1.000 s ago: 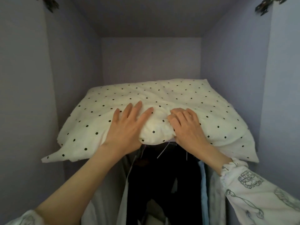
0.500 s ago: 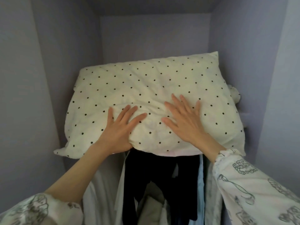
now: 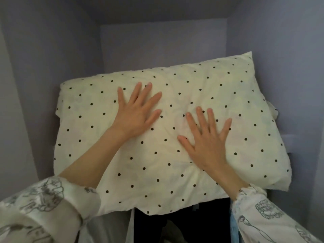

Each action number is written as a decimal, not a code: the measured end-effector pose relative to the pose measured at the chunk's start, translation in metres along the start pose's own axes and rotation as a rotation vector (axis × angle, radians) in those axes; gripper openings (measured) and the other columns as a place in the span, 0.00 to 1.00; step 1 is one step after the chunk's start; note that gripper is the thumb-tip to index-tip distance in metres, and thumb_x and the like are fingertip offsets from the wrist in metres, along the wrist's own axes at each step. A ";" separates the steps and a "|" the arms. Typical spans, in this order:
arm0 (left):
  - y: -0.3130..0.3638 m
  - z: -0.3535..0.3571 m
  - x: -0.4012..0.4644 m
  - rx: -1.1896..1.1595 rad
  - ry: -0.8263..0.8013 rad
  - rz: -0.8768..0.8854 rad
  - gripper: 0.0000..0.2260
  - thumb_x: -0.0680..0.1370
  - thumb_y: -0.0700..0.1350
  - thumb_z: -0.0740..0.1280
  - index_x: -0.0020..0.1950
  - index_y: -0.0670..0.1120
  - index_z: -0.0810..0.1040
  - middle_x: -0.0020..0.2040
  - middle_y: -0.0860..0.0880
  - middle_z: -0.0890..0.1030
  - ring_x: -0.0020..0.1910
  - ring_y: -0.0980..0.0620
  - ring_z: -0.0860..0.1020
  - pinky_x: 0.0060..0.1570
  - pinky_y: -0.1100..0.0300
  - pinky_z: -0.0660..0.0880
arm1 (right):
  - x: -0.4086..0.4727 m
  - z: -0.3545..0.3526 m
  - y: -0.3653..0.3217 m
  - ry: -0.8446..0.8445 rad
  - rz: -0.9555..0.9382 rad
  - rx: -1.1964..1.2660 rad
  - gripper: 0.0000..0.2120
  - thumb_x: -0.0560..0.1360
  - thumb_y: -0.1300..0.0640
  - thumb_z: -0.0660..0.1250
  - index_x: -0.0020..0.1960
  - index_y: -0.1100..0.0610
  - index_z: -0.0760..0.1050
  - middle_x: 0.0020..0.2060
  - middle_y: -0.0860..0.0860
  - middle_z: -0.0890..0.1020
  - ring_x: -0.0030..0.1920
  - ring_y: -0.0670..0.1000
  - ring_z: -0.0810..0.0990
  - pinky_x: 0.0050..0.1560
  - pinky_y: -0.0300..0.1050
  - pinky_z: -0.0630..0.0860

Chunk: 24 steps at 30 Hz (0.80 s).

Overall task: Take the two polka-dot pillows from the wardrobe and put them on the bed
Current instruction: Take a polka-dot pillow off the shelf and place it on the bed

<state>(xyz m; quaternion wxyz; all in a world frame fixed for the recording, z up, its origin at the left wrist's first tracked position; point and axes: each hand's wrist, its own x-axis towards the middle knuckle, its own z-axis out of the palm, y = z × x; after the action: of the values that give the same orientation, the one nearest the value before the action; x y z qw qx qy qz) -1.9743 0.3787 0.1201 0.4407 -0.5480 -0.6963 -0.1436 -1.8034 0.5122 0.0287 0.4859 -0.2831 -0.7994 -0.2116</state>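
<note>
Nearest me, dark clothes (image 3: 180,225) hanging below pillow's front edge. Above them, am pressing left hand (image 3: 135,114) and right hand (image 3: 206,142) flat on polka-dot pillow (image 3: 228,95), fingers spread wide, gripping nothing. Pillow lying tilted inside wardrobe (image 3: 157,44), far corner near back wall.

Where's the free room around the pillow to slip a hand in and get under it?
Free: above and behind the pillow, up to the back wall; a strip along its left edge by the left wall. Tight on the right, where it meets the right wall. Left hand and right hand lie flat on top. Dark clothes crowd the space below.
</note>
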 end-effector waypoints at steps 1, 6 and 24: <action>0.001 0.002 0.013 0.000 0.034 -0.005 0.25 0.78 0.61 0.45 0.74 0.57 0.52 0.77 0.49 0.50 0.76 0.46 0.44 0.66 0.32 0.39 | -0.001 0.001 0.001 0.012 -0.006 -0.010 0.32 0.76 0.35 0.48 0.75 0.50 0.55 0.75 0.54 0.57 0.74 0.59 0.52 0.65 0.76 0.45; -0.012 0.004 0.067 0.025 0.042 -0.160 0.29 0.75 0.65 0.44 0.74 0.56 0.53 0.75 0.45 0.59 0.74 0.46 0.54 0.69 0.36 0.42 | -0.001 0.004 0.003 0.067 -0.037 -0.037 0.30 0.77 0.36 0.50 0.74 0.51 0.59 0.74 0.54 0.59 0.73 0.59 0.55 0.65 0.75 0.46; 0.006 0.000 -0.090 0.068 -0.093 -0.542 0.36 0.72 0.69 0.48 0.74 0.50 0.51 0.60 0.40 0.73 0.58 0.40 0.72 0.55 0.41 0.66 | 0.024 -0.013 0.038 -0.143 -0.558 -0.094 0.29 0.76 0.36 0.44 0.74 0.46 0.49 0.75 0.48 0.55 0.74 0.52 0.52 0.70 0.67 0.44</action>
<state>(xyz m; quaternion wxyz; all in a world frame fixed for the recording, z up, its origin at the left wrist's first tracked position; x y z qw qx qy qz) -1.9676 0.3234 0.0491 0.3719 -0.3327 -0.8413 -0.2076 -1.7787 0.5391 0.0585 0.3378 -0.0886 -0.8679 -0.3532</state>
